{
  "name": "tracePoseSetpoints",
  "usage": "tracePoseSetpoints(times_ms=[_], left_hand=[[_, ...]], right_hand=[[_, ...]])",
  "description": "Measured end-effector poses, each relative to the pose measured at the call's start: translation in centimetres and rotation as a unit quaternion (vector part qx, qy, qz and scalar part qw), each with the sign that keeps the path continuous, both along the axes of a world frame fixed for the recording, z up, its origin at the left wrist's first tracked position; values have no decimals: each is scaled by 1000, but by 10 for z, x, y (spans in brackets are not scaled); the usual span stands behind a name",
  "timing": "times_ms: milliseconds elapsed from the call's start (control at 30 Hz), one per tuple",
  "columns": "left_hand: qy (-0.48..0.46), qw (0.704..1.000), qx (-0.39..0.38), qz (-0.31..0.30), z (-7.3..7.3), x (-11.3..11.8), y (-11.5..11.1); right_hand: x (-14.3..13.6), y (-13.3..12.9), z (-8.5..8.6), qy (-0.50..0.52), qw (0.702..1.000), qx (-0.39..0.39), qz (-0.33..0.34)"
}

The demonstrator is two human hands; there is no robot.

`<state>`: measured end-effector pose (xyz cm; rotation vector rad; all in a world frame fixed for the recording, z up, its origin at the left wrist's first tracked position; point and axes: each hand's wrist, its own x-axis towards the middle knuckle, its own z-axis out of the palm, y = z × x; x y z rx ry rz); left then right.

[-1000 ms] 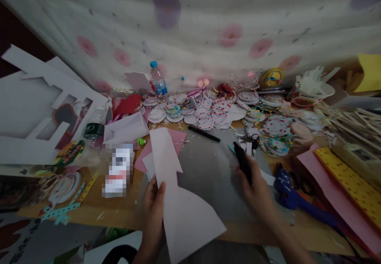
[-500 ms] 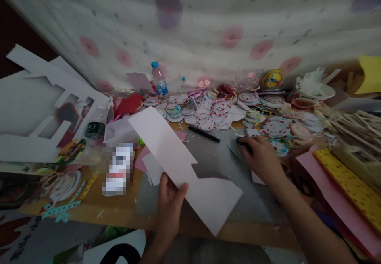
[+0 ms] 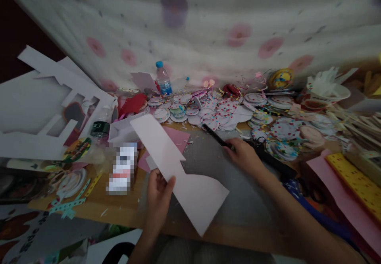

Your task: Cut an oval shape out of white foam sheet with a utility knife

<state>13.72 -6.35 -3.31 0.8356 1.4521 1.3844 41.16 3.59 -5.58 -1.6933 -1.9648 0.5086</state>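
My left hand (image 3: pixel 160 192) pinches the lower left edge of a white card cutout (image 3: pixel 174 160), with the thumb on top. The cutout has a long straight strip at one end and a wide, curved flare at the other, and it is held tilted over the grey mat (image 3: pixel 238 204). Over the right part of the mat, my right hand (image 3: pixel 242 153) has its fingers closed on the near end of a black pen (image 3: pixel 213 133), whose far end points up and left. Pink paper (image 3: pixel 178 139) shows behind the cutout.
Decorated paper discs (image 3: pixel 208 111) are heaped along the back. A water bottle (image 3: pixel 163 79) stands behind them. At left are large white card offcuts (image 3: pixel 29 109) and a phone-like blurred object (image 3: pixel 122 168). A tub (image 3: pixel 326 93), wooden sticks (image 3: pixel 357 125) and yellow dotted material (image 3: pixel 354 188) lie right.
My right hand has moved left from the mat's right side and taken hold of the black pen, which was lying there. The card cutout has shifted slightly left in my left hand.
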Motion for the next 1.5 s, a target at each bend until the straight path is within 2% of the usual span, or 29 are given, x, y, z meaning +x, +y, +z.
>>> tracePoseSetpoints(times_ms=[100, 200, 267, 367, 467, 533, 633, 767, 833, 900, 967, 1033, 1100, 1233, 1400, 1500], left_hand=[[14, 999, 35, 14, -4, 2, 20], [-12, 999, 39, 33, -14, 17, 33], [-19, 999, 31, 36, -24, 31, 36], [-19, 999, 20, 40, -38, 45, 42], [-5, 999, 8, 47, -47, 48, 52], [6, 999, -10, 39, -47, 45, 59], [34, 998, -50, -22, -36, 31, 60], [112, 983, -92, -113, -8, 3, 43], [180, 972, -70, -138, 9, -7, 32], [256, 950, -7, -178, 26, -9, 23], [272, 931, 44, -240, 42, -4, 18], [235, 922, 59, -303, 55, 4, 16], [207, 917, 64, -335, 64, 10, 15], [205, 919, 120, -316, 72, 12, 13], [220, 910, 186, -299, 73, 6, 1], [209, 915, 191, -289, 72, 3, -7]], right_hand=[[17, -31, -2, 94, 995, 13, -37], [20, -59, -2, 187, 981, 23, -54], [16, -73, 0, 297, 953, 13, -67], [8, -85, 3, 442, 892, -32, -90], [0, -89, 4, 470, 875, -62, -99], [-6, -90, 4, 483, 867, -75, -95], [-13, -92, 6, 524, 842, -104, -72], [-20, -92, 11, 592, 792, -151, -4], [-24, -92, 14, 627, 759, -173, 26], [-29, -92, 18, 643, 739, -191, 59], [-35, -92, 24, 629, 745, -197, 103], [-40, -93, 31, 595, 763, -198, 155], [-43, -94, 39, 563, 779, -195, 196], [-47, -100, 49, 558, 784, -178, 205], [-56, -109, 55, 608, 746, -207, 175], [-61, -112, 56, 594, 765, -193, 159]])
